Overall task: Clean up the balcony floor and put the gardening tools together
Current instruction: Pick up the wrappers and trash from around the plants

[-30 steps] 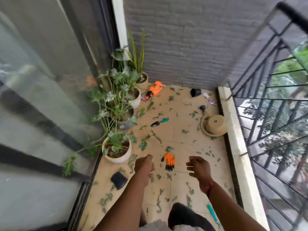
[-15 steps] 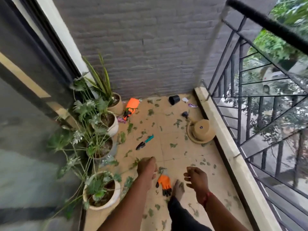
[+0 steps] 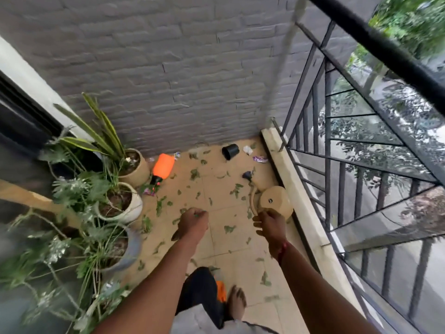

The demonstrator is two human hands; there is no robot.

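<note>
Green leaf scraps (image 3: 229,229) litter the tan tiled balcony floor (image 3: 231,261). A trowel lies on the floor mostly behind my left hand (image 3: 192,222); only its dark blade tip (image 3: 175,236) and a bit of teal handle show. My left hand is held out, fingers curled under, and I see nothing gripped in it. My right hand (image 3: 268,225) hangs loosely curled and holds nothing, just in front of an upturned tan pot (image 3: 274,201). An orange glove (image 3: 221,291) lies by my bare foot (image 3: 237,302). An orange spray bottle (image 3: 163,166) lies near the wall.
Potted plants (image 3: 120,203) line the left side by the glass door. A tipped black pot (image 3: 230,151), white paper (image 3: 247,149) and a purple wrapper (image 3: 260,159) lie at the far wall. A raised ledge (image 3: 296,194) and black railing (image 3: 327,165) bound the right.
I have stepped forward along the balcony. The orange glove went from ahead of my hands to beside my foot, and the trowel now sits behind my left hand.
</note>
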